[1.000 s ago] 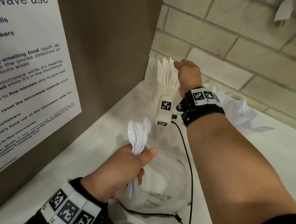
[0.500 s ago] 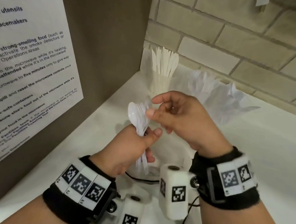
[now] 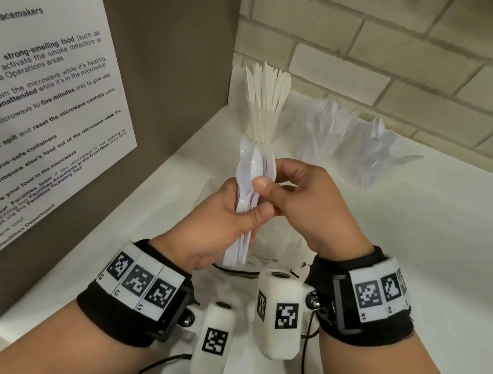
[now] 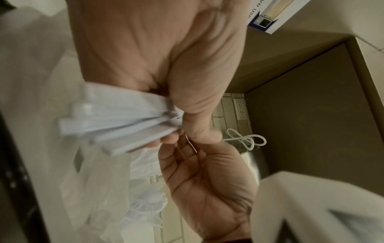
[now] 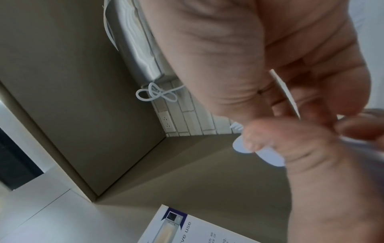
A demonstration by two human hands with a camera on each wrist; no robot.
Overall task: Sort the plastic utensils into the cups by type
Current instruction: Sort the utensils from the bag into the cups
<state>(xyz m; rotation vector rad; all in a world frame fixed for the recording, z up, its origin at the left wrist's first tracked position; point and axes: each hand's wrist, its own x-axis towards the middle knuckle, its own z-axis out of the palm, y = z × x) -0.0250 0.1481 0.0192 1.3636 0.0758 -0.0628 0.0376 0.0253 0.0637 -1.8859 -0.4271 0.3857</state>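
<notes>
My left hand point(image 3: 251, 212) grips a bundle of white plastic utensils point(image 3: 252, 175) upright over the counter, spoon bowls on top and handles point(image 4: 124, 125) fanning out below the fist. My right hand point(image 3: 272, 177) has its thumb and fingers pinching one utensil at the bundle's right side; a thin white edge point(image 5: 284, 92) shows between its fingers, its type unclear. Behind stand a cup of cream knives point(image 3: 266, 100) in the corner and two clear cups of clear utensils point(image 3: 328, 131) point(image 3: 378, 155) to its right.
A crumpled clear plastic bag point(image 3: 273, 247) lies on the white counter point(image 3: 438, 258) under my hands. A brown cabinet side with a printed notice point(image 3: 40, 114) closes off the left. A brick wall point(image 3: 394, 51) runs along the back.
My right hand came back from the knife cup to the bundle and now pinches a utensil in it. The left hand has raised the bundle slightly.
</notes>
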